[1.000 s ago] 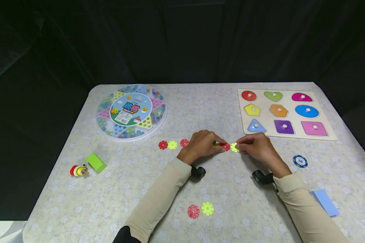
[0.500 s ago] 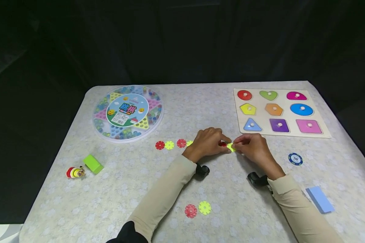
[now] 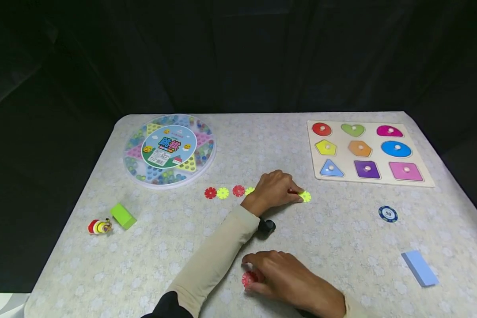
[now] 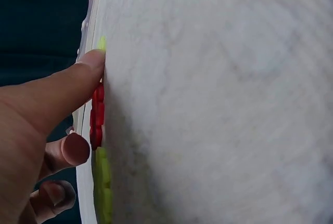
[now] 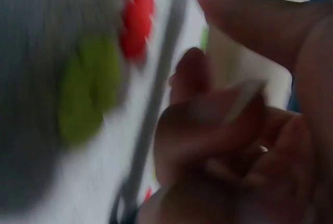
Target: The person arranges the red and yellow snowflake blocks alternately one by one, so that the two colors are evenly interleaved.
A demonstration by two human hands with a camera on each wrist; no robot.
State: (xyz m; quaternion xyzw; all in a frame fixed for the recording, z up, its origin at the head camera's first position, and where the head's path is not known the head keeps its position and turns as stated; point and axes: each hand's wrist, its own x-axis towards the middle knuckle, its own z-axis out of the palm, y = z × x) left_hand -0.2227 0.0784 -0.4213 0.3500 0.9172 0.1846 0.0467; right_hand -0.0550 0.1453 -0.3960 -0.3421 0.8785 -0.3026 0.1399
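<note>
L to R: red (image 3: 210, 193), yellow-green (image 3: 222, 193) and red (image 3: 238, 191) snowflake discs lie in a row on the tablecloth (image 3: 342, 238), just left of the left hand (image 3: 276, 191). That hand's fingers are bent over a red disc (image 3: 293, 191), fingertip pressing it flat; a yellow-green disc (image 3: 305, 196) sits touching it, just past the fingertips. Right hand (image 3: 280, 276) curls loosely over 1 loose red disc (image 3: 248, 279), nearer the body; can't tell if it's actually pinched.

Risks, as I judge them: left fingertip sliding could knock the row's end out of line; right-hand disc lies flat, so fingers may skid it along vs lifting it.

Six snowflake discs (image 3: 222, 193) — three red, three green — one poker chip (image 3: 388, 213).
</note>
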